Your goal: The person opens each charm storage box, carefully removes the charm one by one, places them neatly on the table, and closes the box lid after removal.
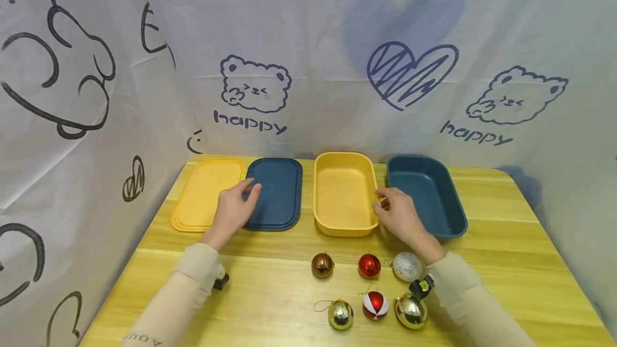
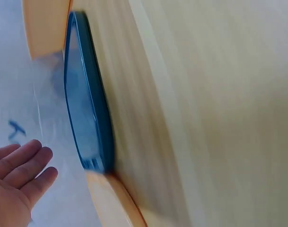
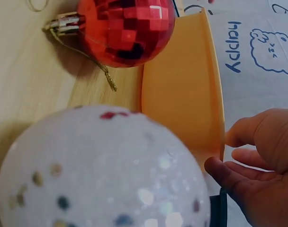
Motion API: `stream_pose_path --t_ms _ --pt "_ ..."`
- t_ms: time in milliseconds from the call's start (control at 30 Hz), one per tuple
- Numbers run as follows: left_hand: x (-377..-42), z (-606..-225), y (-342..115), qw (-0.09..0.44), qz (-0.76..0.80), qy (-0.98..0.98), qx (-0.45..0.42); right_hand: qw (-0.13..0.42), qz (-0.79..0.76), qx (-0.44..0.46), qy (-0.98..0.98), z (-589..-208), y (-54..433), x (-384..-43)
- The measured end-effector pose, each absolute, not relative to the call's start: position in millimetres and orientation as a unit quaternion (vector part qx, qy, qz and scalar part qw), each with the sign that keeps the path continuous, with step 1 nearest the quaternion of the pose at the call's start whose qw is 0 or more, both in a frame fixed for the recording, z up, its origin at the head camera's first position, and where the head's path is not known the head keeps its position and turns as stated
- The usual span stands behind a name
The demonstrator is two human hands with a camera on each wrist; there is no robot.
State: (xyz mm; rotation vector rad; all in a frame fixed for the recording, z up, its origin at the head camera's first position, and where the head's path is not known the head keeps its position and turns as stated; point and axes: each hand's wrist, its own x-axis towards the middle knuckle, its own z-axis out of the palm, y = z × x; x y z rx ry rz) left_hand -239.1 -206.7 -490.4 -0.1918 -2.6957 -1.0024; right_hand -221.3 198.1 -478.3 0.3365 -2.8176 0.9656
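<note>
My left hand [image 1: 235, 205] hovers over the inner edges of a yellow lid [image 1: 207, 197] and a dark blue lid [image 1: 277, 197], thumb and fingers apart with nothing between them. In the left wrist view its fingers [image 2: 28, 165] are loosely spread. My right hand [image 1: 399, 213] is at the right rim of a yellow plastic box [image 1: 344, 226], between it and a dark blue box [image 1: 453, 210]. Seen from the right wrist, thumb and forefinger [image 3: 241, 132] stand apart at the edge of the yellow box wall [image 3: 182, 85], loosely bent.
Several Christmas baubles lie in front of the boxes: brown [image 1: 322, 265], red [image 1: 369, 266], speckled white [image 1: 407, 266], red-and-white [image 1: 375, 304], and two gold, one small [image 1: 340, 314] and one larger [image 1: 411, 311]. A printed white cloth [image 1: 328, 111] hangs behind the wooden table [image 1: 270, 293].
</note>
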Motion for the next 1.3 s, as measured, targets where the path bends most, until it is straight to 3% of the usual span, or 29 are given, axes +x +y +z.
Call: stream_pose_path --t_ms 133,700,967,1300 --pt "-240 -494 -234 0.154 -0.358 -0.921 -0.022 0.073 0.32 0.117 -0.937 -479 199 -221" --pt "-219 -504 -345 0.115 -0.386 -0.898 0.176 0.062 0.333 0.137 -0.931 -478 205 -221" --pt "-214 -512 -368 0.119 -0.324 -0.917 0.201 0.063 0.344 0.132 -0.928 -475 207 -222" --pt "-206 -510 -375 0.053 -0.287 -0.939 0.184 0.036 0.336 0.119 -0.934 -473 209 -224"
